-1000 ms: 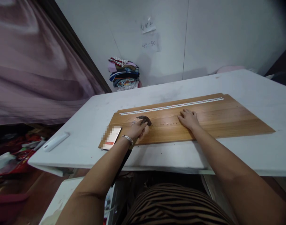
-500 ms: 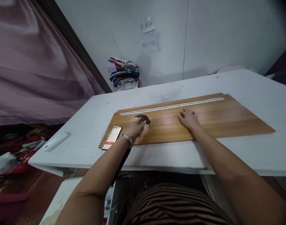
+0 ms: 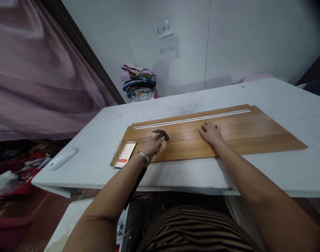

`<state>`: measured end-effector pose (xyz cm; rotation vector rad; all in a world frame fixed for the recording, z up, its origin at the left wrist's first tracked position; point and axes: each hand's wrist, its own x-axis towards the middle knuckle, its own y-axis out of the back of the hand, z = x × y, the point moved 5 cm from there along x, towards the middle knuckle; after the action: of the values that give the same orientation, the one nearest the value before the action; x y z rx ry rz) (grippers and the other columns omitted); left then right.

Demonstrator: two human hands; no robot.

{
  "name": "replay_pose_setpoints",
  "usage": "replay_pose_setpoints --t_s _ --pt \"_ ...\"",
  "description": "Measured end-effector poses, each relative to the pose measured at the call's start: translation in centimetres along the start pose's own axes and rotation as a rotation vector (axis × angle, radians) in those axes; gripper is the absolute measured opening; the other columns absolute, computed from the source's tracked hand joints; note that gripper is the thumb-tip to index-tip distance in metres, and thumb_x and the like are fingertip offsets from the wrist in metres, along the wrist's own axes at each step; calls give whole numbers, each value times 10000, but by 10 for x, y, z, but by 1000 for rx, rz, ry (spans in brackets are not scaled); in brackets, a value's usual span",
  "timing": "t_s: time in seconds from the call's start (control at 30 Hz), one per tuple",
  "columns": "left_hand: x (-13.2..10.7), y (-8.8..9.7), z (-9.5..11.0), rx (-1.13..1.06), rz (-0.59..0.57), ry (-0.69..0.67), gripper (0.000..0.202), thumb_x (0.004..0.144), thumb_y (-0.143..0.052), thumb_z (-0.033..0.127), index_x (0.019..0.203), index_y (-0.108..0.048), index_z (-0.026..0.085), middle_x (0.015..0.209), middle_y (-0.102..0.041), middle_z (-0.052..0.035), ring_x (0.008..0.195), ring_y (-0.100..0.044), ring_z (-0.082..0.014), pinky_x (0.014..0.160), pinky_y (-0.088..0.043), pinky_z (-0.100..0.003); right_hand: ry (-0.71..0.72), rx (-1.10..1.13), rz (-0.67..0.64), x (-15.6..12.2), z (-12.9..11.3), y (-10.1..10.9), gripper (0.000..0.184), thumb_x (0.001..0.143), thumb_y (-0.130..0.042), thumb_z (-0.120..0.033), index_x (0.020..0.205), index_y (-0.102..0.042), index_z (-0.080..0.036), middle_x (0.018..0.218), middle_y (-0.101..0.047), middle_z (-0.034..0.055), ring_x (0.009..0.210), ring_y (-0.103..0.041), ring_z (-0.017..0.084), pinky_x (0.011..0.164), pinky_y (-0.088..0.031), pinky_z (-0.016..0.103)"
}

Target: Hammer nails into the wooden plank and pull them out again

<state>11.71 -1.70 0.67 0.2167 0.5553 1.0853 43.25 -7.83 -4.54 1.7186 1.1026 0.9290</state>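
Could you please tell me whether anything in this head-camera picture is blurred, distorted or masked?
Head view: wide-angle stretching toward the edges; a pixelated patch masks most of the phone; the curtain at left looks smeared; the left hand gripping the hammer and the right hand flat on the wooden board are sharp, evenly lit.

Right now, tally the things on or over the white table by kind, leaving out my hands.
wooden board: 1
metal strip: 1
hammer: 1
phone: 1
white bar: 1
loose nails: too small to count
Total: 5, nails aside
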Motion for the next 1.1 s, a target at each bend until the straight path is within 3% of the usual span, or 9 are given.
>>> replay_pose_setpoints --t_s 0.33,0.8,1.1 --pt "-8 5 13 19 18 58 235 1046 -559 371 1178 -567 177 596 -495 89 360 -406 -67 385 -310 -188 -2 12 -26 -1 -1 1 395 1031 -410 -362 1165 -732 -175 1482 -607 188 1383 -499 316 1138 -309 529" --pt "-3 -1 2 68 -4 24 249 1043 -552 393 1169 -583 180 587 -498 82 357 -408 -71 384 -313 -191 -6 -11 -12 0 0 0 396 1035 -413 -377 1168 -732 -184 1469 -614 180 1382 -500 305 1126 -322 509" --pt "-6 3 10 33 7 42 250 1039 -561 382 1186 -575 180 600 -496 82 373 -413 -72 389 -317 -189 12 -7 0 0 1 -1 370 1026 -417 -376 1112 -731 -201 1378 -656 165 1336 -518 307 1097 -339 505"
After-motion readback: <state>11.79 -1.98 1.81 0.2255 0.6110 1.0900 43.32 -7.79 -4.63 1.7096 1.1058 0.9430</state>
